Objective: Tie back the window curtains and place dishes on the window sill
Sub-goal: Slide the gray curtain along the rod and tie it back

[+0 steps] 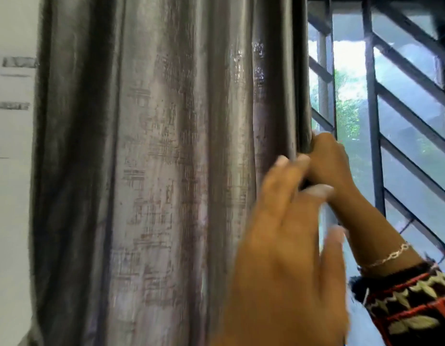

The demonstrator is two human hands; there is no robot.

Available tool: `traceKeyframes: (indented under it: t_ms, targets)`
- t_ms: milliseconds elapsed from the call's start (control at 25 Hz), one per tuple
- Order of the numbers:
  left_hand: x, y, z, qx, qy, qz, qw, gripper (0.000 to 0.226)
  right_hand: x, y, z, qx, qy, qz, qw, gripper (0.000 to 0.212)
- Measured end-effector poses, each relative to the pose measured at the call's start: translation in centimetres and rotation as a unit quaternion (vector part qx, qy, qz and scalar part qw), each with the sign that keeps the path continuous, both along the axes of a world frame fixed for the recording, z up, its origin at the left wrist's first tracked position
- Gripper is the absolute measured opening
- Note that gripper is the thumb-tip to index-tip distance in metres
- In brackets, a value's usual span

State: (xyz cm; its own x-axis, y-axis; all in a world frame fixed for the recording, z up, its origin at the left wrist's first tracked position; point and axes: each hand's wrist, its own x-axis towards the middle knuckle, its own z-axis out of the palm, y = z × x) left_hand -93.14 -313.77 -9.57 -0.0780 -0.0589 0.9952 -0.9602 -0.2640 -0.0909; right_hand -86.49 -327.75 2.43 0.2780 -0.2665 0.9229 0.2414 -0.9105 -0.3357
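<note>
Grey curtain [154, 171] bunched left of barred window [416, 108] | right hand [326, 158] gripping its edge, fingers curled round the folds | left hand [286, 245] blurred, fingers straight and slightly spread, beside that edge

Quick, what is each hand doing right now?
Left hand: open, fingers straight, holding nothing.
Right hand: closed on the edge of the grey curtain.

Right grip [327, 159] clenched, left grip [286, 258] splayed.
</note>
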Motion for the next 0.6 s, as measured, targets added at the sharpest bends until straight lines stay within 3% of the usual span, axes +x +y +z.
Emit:
traceKeyframes:
  t_ms: [80, 200, 320, 480, 600]
  targets:
    - [-1.3, -2.8, -2.4, -0.011, 0.073, -0.04, 0.996, 0.051, -0.5, -0.2, -2.3, 0.0, -0.003, 0.018, 1.0, 0.014]
    - [0.2, -4.6, -4.7, -0.039, 0.26, -0.054, 0.963, 0.068, -1.1, -0.5, -5.3, 0.003, 0.042, 0.041, 0.998, 0.017]
    - [3.2, -4.7, -6.8, 0.013, 0.38, -0.01, 0.925, 0.079, -1.0, -0.6, -8.4, 0.029, 0.102, 0.052, 0.993, 0.042]
    - [5.0, -5.0, -9.0, 0.106, 0.437, 0.121, 0.885, 0.061, -0.8, -0.6, -11.9, 0.038, 0.174, 0.081, 0.981, 0.043]
    - [5.4, -4.4, -10.2, 0.134, 0.458, 0.178, 0.86, 0.059, -1.1, 0.0, -13.7, 0.035, 0.175, 0.125, 0.976, 0.051]
